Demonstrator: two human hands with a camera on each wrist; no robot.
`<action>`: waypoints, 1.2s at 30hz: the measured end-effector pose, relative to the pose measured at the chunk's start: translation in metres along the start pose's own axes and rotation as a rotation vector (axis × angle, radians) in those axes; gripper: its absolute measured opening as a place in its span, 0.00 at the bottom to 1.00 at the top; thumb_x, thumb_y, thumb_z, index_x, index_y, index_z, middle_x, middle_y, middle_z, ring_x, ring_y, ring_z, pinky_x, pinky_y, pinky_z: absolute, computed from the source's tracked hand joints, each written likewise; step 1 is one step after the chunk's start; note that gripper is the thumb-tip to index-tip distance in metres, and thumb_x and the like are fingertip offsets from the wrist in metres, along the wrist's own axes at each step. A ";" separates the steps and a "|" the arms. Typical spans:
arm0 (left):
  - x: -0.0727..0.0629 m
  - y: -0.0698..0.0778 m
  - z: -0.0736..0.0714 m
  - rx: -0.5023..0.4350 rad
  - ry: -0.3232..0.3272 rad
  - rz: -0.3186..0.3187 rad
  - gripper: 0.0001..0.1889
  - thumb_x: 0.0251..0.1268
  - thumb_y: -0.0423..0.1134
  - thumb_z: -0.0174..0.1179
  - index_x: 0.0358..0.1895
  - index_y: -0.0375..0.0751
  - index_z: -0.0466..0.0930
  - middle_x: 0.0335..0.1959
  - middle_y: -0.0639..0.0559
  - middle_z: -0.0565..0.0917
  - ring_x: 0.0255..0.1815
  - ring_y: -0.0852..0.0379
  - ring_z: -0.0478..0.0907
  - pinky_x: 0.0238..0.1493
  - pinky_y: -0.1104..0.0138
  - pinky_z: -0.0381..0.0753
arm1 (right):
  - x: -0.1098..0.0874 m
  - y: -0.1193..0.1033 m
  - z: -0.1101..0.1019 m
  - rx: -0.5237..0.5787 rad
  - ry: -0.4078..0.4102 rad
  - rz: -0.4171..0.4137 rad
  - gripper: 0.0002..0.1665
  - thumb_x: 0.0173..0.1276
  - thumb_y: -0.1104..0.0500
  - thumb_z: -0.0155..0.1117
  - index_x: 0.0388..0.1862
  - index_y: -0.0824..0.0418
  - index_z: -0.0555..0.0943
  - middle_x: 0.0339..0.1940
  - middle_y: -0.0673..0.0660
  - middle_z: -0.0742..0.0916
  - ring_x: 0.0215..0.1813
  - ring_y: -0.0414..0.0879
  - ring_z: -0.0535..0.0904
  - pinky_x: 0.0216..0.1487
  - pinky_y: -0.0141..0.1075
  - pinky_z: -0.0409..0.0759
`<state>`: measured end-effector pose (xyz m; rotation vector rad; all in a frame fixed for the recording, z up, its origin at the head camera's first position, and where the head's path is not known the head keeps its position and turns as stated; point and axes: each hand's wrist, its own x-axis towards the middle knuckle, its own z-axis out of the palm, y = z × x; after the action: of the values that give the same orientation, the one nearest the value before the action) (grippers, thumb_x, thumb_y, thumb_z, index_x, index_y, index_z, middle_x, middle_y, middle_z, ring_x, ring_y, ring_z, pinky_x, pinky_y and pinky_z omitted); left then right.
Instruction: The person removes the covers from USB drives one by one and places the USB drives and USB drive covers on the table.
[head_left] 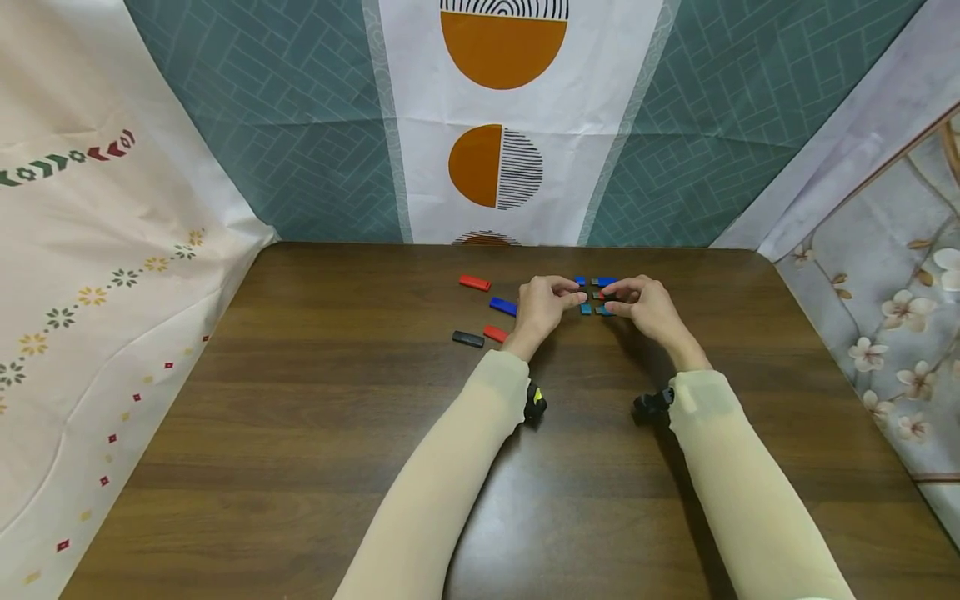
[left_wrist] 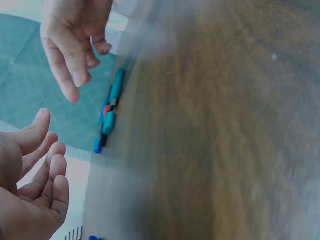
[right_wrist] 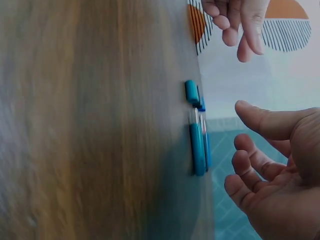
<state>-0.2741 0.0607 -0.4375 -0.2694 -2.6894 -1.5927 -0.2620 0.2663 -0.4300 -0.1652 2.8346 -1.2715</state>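
Note:
My left hand [head_left: 542, 308] hovers just left of a small group of uncapped USB sticks, fingers loosely bent. From the other side, my right hand [head_left: 648, 310] reaches over the same group. Both wrist views show a gap between thumb and fingers of each hand, with nothing held. A teal USB stick [right_wrist: 198, 150] lies with its metal plug facing its separate teal cap [right_wrist: 191, 92]. Behind it are a blue stick [head_left: 606, 281] with its blue cap [head_left: 581, 281] and, between the two, a dark stick with a red part [head_left: 597, 295], partly covered by my fingers.
Left of my left hand lie several closed sticks: a red one [head_left: 475, 282], a blue one [head_left: 503, 306], another red one [head_left: 495, 333] partly behind the hand, and a black one [head_left: 468, 339]. The brown wooden table [head_left: 337, 433] ends at a patterned cloth [head_left: 315, 150] behind.

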 end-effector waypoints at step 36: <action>-0.039 -0.031 -0.097 -0.085 0.071 -0.001 0.18 0.68 0.55 0.70 0.51 0.49 0.91 0.44 0.56 0.91 0.47 0.57 0.83 0.50 0.61 0.81 | -0.020 -0.047 0.058 0.170 -0.126 -0.066 0.23 0.79 0.56 0.65 0.66 0.65 0.80 0.60 0.63 0.81 0.51 0.56 0.73 0.49 0.45 0.73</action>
<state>-0.2484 -0.0445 -0.4210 -0.2084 -2.5744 -1.6864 -0.2336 0.1947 -0.4335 -0.3237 2.6216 -1.4520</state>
